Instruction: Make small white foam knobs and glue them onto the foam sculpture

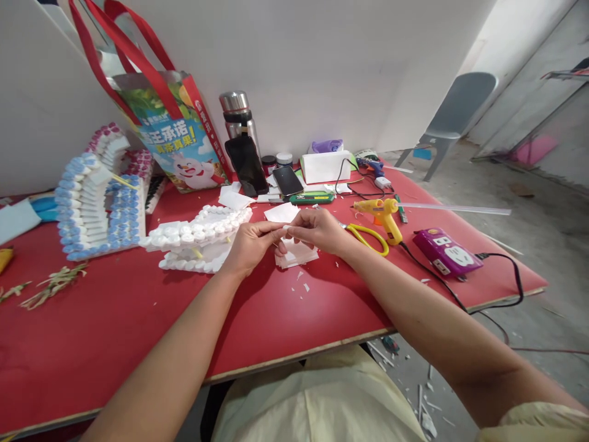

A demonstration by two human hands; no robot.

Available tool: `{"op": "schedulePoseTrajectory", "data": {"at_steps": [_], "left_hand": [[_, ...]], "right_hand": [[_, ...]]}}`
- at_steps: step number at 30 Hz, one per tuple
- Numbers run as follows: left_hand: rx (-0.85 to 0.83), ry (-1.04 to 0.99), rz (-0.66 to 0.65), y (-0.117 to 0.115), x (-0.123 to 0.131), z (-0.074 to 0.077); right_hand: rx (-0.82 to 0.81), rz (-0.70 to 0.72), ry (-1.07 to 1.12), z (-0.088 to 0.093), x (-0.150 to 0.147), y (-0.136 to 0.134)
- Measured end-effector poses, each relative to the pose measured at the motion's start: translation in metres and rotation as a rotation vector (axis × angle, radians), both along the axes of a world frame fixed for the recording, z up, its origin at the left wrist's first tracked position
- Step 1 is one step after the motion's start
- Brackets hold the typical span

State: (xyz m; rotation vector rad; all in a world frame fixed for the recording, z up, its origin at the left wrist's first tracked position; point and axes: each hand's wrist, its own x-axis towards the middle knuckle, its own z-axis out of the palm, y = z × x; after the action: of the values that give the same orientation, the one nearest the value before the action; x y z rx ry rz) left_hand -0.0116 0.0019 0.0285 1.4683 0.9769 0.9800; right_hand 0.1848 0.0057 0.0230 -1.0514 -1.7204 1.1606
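My left hand (251, 245) and my right hand (317, 230) meet over the middle of the red table (294, 325). Thumbs and fingers of both are pinched together on a small white piece (286, 228), mostly hidden by the fingertips; it looks like paper. Under my hands lies a stack of white paper sheets (294, 256), with small scraps (306, 287) in front. Close to my left wrist sits a white construction of rolled pieces (193, 236). Right of my right hand are yellow-handled scissors (370, 238).
A yellow hot glue gun (384, 215) stands near a purple power socket (446, 252) with black cables. Phones, a steel flask (237, 113), a green cutter box (313, 197) and a printed bag (179, 135) line the back. A blue-and-white paper construction (99, 209) stands left.
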Motion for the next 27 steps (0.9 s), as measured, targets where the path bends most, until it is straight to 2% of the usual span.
{"op": "schedulePoseTrajectory", "data": {"at_steps": [4, 9, 13, 18, 23, 25, 27], "left_hand": [[0.05, 0.021, 0.03, -0.002, 0.003, 0.003], [0.052, -0.021, 0.05, -0.003, 0.006, 0.001], [0.072, -0.038, 0.085, -0.002, 0.008, 0.0], [0.047, -0.025, 0.096, -0.002, 0.006, -0.002], [0.065, -0.003, 0.031, -0.001, 0.004, -0.004], [0.113, -0.001, 0.054, 0.0, 0.005, -0.004], [0.149, 0.0, 0.078, 0.0, 0.006, -0.003]], "right_hand": [[-0.034, -0.073, -0.02, -0.002, 0.002, 0.002], [0.167, -0.15, -0.147, -0.003, -0.002, -0.002], [0.264, -0.098, -0.168, 0.002, -0.002, -0.007], [0.143, 0.032, -0.12, 0.005, 0.002, -0.009], [0.17, -0.028, -0.158, 0.001, -0.002, -0.008], [0.057, -0.065, -0.081, 0.002, -0.004, -0.006], [-0.172, -0.044, 0.105, 0.004, -0.003, -0.003]]}}
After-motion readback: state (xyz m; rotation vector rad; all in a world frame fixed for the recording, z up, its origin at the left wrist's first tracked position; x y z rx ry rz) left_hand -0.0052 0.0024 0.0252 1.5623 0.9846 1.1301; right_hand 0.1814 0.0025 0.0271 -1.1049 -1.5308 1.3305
